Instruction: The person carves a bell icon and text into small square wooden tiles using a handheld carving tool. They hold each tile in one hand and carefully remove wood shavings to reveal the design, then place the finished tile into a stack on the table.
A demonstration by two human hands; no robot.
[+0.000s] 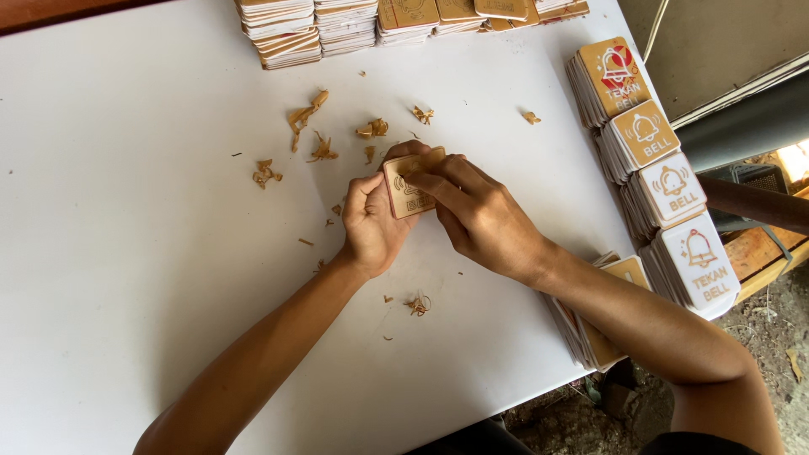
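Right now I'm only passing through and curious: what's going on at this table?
A person holds a small square wooden plaque over a white table. The left hand cups it from below while the right hand picks at its top face. Curled brown peelings lie scattered around. Stacks of similar plaques line the right edge, and more stacks line the far edge.

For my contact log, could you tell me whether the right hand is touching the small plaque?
Touching: the head view shows the right hand fingers pressed on the small plaque.
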